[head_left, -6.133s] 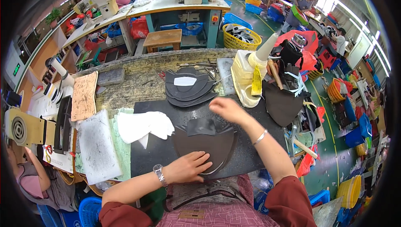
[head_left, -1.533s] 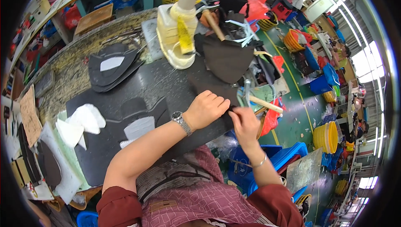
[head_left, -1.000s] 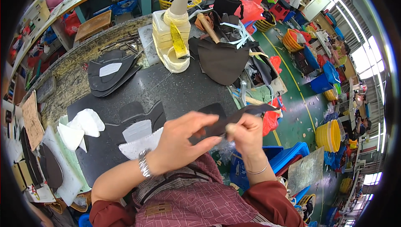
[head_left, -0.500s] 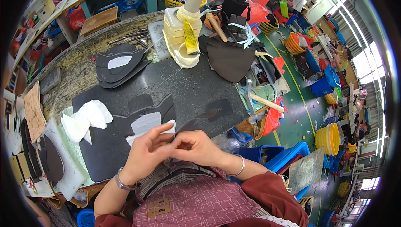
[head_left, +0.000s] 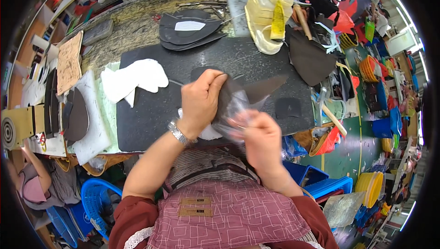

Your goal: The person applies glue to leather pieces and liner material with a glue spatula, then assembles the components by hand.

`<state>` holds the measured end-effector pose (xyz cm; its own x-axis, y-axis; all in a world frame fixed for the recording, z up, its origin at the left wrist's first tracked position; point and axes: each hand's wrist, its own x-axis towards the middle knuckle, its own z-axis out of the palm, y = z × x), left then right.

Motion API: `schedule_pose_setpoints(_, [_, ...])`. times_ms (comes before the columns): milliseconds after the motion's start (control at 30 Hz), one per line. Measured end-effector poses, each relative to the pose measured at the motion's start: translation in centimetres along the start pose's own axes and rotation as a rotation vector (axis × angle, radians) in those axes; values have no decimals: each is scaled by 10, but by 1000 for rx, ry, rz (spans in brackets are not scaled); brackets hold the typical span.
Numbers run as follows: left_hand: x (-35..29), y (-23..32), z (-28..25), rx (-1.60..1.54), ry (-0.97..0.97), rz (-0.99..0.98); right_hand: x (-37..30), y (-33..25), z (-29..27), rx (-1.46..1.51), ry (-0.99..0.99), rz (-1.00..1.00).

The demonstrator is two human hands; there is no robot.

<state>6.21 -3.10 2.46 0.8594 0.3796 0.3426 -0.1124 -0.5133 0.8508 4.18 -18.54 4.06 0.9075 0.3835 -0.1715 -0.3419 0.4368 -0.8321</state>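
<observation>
My left hand (head_left: 201, 100) is closed, its thumb and fingers pinching the upper edge of a dark, thin leather-like piece (head_left: 266, 88). The piece is bent and lifted over the black work mat (head_left: 146, 134), with a pale shine on its middle. Against its lower edge is my right hand (head_left: 261, 132), its fingers smeared by motion, so their grip does not show. Under my left wrist a bit of white padding (head_left: 210, 133) shows. White fabric pieces (head_left: 133, 79) lie on the mat's left part. At the mat's right part rests a small dark patch (head_left: 288, 108).
Dark stacked pieces (head_left: 190, 29) with a white patch lie behind the mat. A cream shoe last (head_left: 266, 20) stands at the back, near dark panels (head_left: 311, 59). A hammer (head_left: 333, 120) lies at the right edge. A blue basket (head_left: 96, 203) and another person (head_left: 41, 180) are at lower left.
My hands were close together near my body; now they are apart and farther forward, with the dark piece raised and bent between them. The whole view has shifted, so the table sits farther right.
</observation>
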Motion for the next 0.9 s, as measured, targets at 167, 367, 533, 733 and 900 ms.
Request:
schedule_pose_setpoints(167, [27,13,-40,-290,-351,-271,-55,-17,-109,514,177,49])
schedule_pose_setpoints(367, [38,43,-32,-131,-419,32,-99,41,-244,-403,602,108])
schedule_pose_setpoints(533, [9,52,-27,392,-300,845,-79,13,-170,-1712,-245,-347])
schedule_pose_setpoints(733, [-89,42,-17,207,-464,1016,-34,12,-65,377,-14,413])
schedule_pose_setpoints(900, [-89,-13,-63,192,-190,359,-16,0,-69,590,-237,329])
